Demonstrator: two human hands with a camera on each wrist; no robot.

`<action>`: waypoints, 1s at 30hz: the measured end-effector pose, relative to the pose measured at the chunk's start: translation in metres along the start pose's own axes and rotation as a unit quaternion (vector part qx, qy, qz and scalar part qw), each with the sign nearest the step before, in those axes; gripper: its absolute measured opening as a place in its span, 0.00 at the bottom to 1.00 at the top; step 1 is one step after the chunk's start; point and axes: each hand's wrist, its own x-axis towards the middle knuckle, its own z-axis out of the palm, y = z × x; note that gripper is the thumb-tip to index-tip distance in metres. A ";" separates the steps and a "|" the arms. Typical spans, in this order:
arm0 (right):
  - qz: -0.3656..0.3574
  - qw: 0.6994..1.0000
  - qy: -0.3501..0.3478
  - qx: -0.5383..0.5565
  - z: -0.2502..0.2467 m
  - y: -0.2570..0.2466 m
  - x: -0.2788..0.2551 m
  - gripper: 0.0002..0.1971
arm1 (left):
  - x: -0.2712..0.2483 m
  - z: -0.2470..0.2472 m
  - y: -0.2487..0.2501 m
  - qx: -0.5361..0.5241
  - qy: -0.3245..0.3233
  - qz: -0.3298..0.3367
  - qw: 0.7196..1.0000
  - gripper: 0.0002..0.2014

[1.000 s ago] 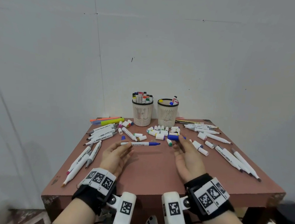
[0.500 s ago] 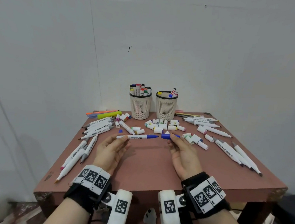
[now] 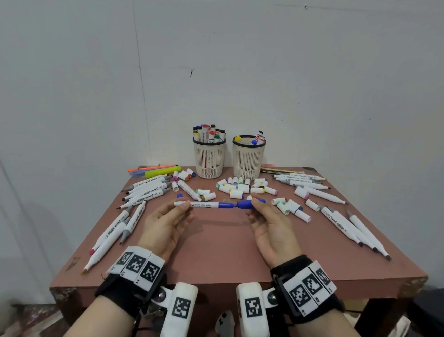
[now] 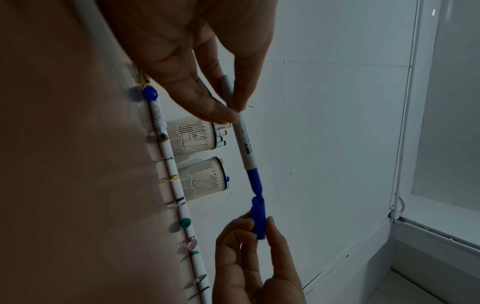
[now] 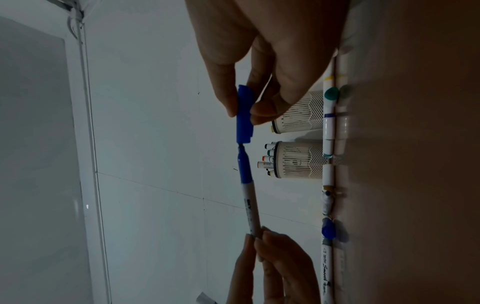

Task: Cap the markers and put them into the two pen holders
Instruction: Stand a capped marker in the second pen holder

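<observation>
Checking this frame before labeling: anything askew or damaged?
Nothing broken or spilled. The table's front-left corner looks chipped. The blue cap is not yet on the marker, lined up with its tip.

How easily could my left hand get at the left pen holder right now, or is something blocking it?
Probably yes. The left hand pinches the blue marker above the table, and the left pen holder stands straight beyond it with its mouth open. Only low loose caps lie between, though that holder already looks crowded.
</observation>
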 end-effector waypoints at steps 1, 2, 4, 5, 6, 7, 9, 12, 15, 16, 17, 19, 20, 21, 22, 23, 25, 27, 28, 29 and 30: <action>0.003 1.000 -0.001 -0.003 0.000 0.000 0.000 0.05 | 0.000 0.000 0.000 0.001 0.000 0.000 1.000 0.05; 0.005 1.000 -0.001 -0.006 0.000 0.000 0.000 0.05 | 0.000 0.000 0.000 0.002 0.001 0.000 1.000 0.05; 0.007 1.000 -0.006 -0.012 0.000 0.001 0.000 0.05 | -0.001 0.000 0.000 0.006 0.002 0.000 1.000 0.05; 0.008 1.000 -0.010 -0.018 0.000 0.001 0.000 0.05 | -0.001 0.001 0.000 0.008 0.001 -0.001 1.000 0.05; 0.010 1.000 -0.014 -0.025 0.000 0.001 0.000 0.05 | -0.001 0.001 0.000 0.012 -0.003 -0.001 1.000 0.05; 0.012 0.999 -0.018 -0.033 0.000 0.002 0.000 0.05 | -0.002 0.001 0.000 0.017 -0.009 -0.002 1.000 0.05; 0.020 0.999 -0.021 -0.043 -0.001 0.003 0.002 0.05 | -0.003 0.003 -0.001 0.031 -0.021 -0.006 0.999 0.05; 0.028 0.998 -0.019 -0.053 -0.004 0.006 0.004 0.06 | -0.005 0.005 -0.004 0.066 -0.037 -0.022 0.997 0.05; 0.010 0.998 -0.010 -0.060 -0.006 0.010 0.007 0.06 | -0.006 0.006 -0.007 0.104 -0.041 -0.039 0.993 0.05; 0.002 0.998 -0.008 -0.064 -0.006 0.010 0.007 0.06 | -0.007 0.006 -0.007 0.113 -0.036 -0.043 0.992 0.04; -0.004 0.997 -0.005 -0.071 -0.007 0.011 0.008 0.05 | -0.007 0.006 -0.008 0.121 -0.031 -0.044 0.991 0.04; -0.010 0.996 -0.001 -0.086 -0.007 0.011 0.007 0.05 | -0.007 0.007 -0.009 0.141 -0.025 -0.041 0.989 0.03; -0.012 0.996 0.000 -0.091 -0.007 0.012 0.007 0.05 | -0.008 0.007 -0.010 0.151 -0.023 -0.039 0.988 0.02; -0.016 0.995 0.000 -0.096 -0.007 0.012 0.007 0.05 | -0.008 0.007 -0.011 0.158 -0.021 -0.037 0.986 0.02; -0.021 0.995 0.000 -0.102 -0.006 0.012 0.007 0.05 | -0.008 0.007 -0.011 0.164 -0.021 -0.036 0.986 0.02; -0.024 0.994 -0.001 -0.108 -0.006 0.013 0.007 0.05 | -0.007 0.007 -0.011 0.169 -0.022 -0.036 0.985 0.02; -0.026 0.992 -0.004 -0.120 -0.006 0.014 0.008 0.06 | -0.007 0.007 -0.011 0.174 -0.025 -0.033 0.984 0.03; -0.021 0.991 -0.009 -0.131 -0.005 0.014 0.008 0.06 | -0.006 0.006 -0.010 0.175 -0.024 -0.028 0.984 0.04; -0.018 0.990 -0.011 -0.136 -0.005 0.014 0.007 0.06 | -0.006 0.006 -0.010 0.175 -0.020 -0.025 0.984 0.04; -0.015 0.990 -0.012 -0.140 -0.004 0.014 0.007 0.06 | -0.006 0.006 -0.010 0.174 -0.016 -0.023 0.984 0.04; -0.011 0.990 -0.013 -0.141 -0.004 0.014 0.006 0.06 | -0.006 0.006 -0.010 0.171 -0.013 -0.022 0.985 0.03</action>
